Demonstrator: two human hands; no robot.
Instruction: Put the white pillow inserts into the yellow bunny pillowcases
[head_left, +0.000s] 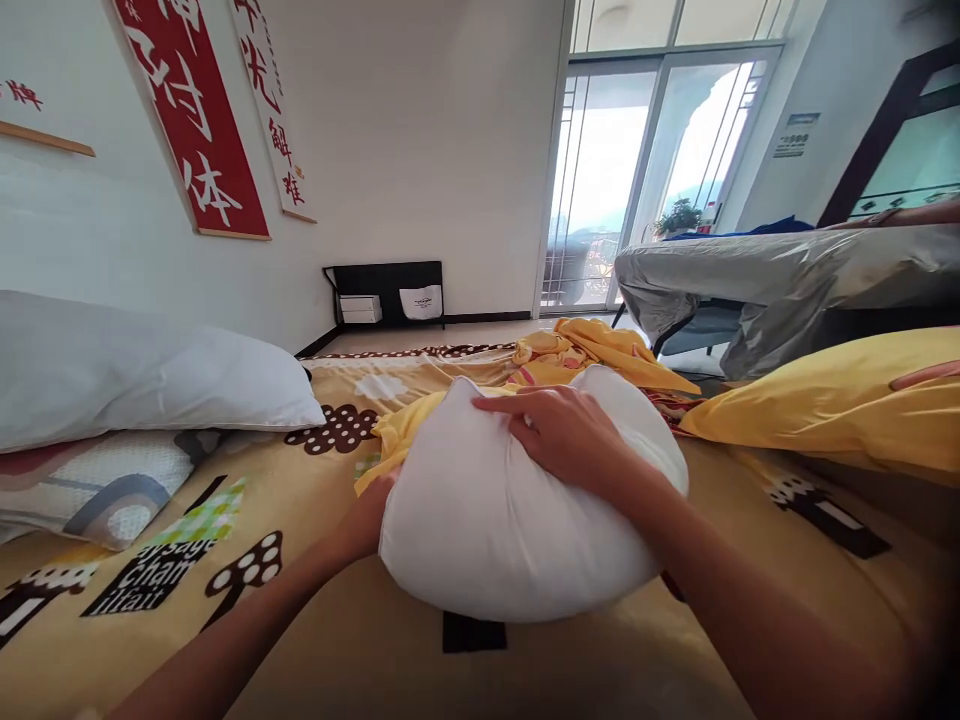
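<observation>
A plump white pillow (517,520) is in front of me above the bed, its two far corners standing up with a dip between them. My right hand (562,430) is on the pillow's far edge in that dip, index finger stretched left and the other fingers curled into the fabric. Creases run from there down the pillow. At the pillow's left side, my left hand (379,510) is closed at the edge of a yellow cloth (405,430); its fingertips are hidden. That cloth extends behind the pillow.
The bed has a tan patterned sheet (300,590). Another white pillow (150,380) lies at left on a patterned cushion (127,490). Crumpled yellow bedding (585,350) lies beyond, with a yellow-covered pillow (840,400) at right. A plastic-covered table (750,265) stands behind; a person's arm (915,214) rests there.
</observation>
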